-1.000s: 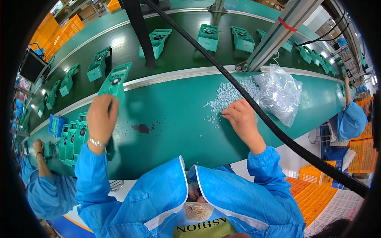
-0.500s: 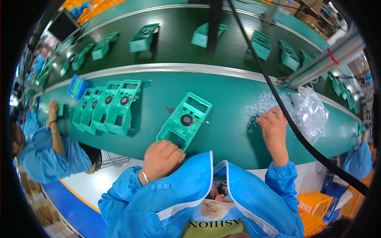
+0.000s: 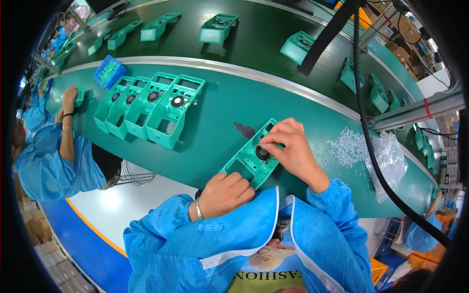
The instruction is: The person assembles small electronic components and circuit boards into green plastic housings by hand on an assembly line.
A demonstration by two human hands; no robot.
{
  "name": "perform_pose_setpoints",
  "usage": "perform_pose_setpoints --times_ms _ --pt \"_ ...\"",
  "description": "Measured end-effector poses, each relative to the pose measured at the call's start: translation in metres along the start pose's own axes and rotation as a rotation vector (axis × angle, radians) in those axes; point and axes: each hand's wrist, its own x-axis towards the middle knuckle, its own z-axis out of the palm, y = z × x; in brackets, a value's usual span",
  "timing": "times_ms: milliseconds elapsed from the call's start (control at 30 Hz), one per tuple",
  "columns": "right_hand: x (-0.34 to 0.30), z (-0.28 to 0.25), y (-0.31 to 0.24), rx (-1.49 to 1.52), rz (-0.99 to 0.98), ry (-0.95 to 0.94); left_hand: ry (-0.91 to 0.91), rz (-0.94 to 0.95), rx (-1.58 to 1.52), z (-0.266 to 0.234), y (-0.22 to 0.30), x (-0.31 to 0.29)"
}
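Note:
A green plastic housing (image 3: pixel 268 172) lies slanted on the bench in front of me, with a round black part (image 3: pixel 262 153) seated in its middle. My left hand (image 3: pixel 227 195) is closed round the near end of this housing. Over its far half, my right hand (image 3: pixel 291 150) is pinched, thumb and forefinger together at the edge of the round part. Whatever sits between those fingertips is too small to make out. To the right of this hand, small whitish pieces (image 3: pixel 346 146) are heaped loose on the bench.
Several similar housings (image 3: pixel 163 131) stand in a row on the left, near a blue bin (image 3: pixel 110 72) of green pieces. A clear plastic bag (image 3: pixel 389 166) lies right of the heap. A black cable (image 3: pixel 370 149) hangs across. Beyond, a conveyor (image 3: pixel 259 46) carries more housings. A co-worker (image 3: pixel 58 156) sits at left.
My right hand has moved left from the whitish heap to the round part of the housing. My left hand still grips the near end. The whole view has shifted.

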Motion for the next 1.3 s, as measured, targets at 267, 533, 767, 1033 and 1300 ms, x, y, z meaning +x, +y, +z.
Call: perform_pose_setpoints --times_ms 267,533,767,1033,1300 --pt "0.007 0.0 0.005 -0.095 0.034 0.084 0.009 -0.005 -0.008 0.003 -0.001 -0.003" --pt "0.014 0.008 0.006 -0.084 0.03 0.047 0.017 -0.012 -0.014 0.004 0.0 -0.002" --pt "0.012 0.012 -0.002 -0.353 -0.163 0.152 0.03 0.005 -0.023 0.008 0.0 -0.001" --pt "0.003 0.02 -0.032 -0.615 -0.224 -0.049 -0.014 0.016 -0.061 -0.001 -0.003 -0.003" --pt "-0.024 -0.002 -0.009 -0.421 -0.179 0.187 -0.06 0.008 -0.061 -0.001 -0.007 0.002"
